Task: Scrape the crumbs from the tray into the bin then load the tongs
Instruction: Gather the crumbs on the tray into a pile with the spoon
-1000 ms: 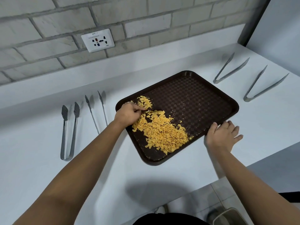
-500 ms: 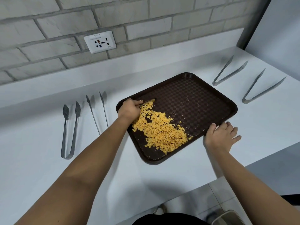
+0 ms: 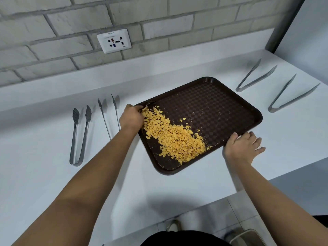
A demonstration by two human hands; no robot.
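Note:
A dark brown tray [image 3: 221, 107] lies on the white counter. A heap of yellow crumbs [image 3: 174, 137] covers its left half. My left hand [image 3: 130, 118] is at the tray's far-left corner, fingers curled over the rim and touching the crumbs. My right hand [image 3: 243, 148] rests flat on the counter at the tray's near-right edge, thumb against the rim and fingers spread. Scalloped tongs [image 3: 78, 137] and thin tongs [image 3: 108, 118] lie left of the tray. Two more tongs [image 3: 255, 77] [image 3: 291, 96] lie to its right.
The bin [image 3: 248, 237] stands on the tiled floor below the counter's front edge, at the bottom right. A brick wall with a socket [image 3: 114, 40] backs the counter. A grey wall closes off the right end.
My left hand has moved from the middle of the crumbs to the tray's far-left corner, pushing the small far patch into the main heap. The right hand has stayed put.

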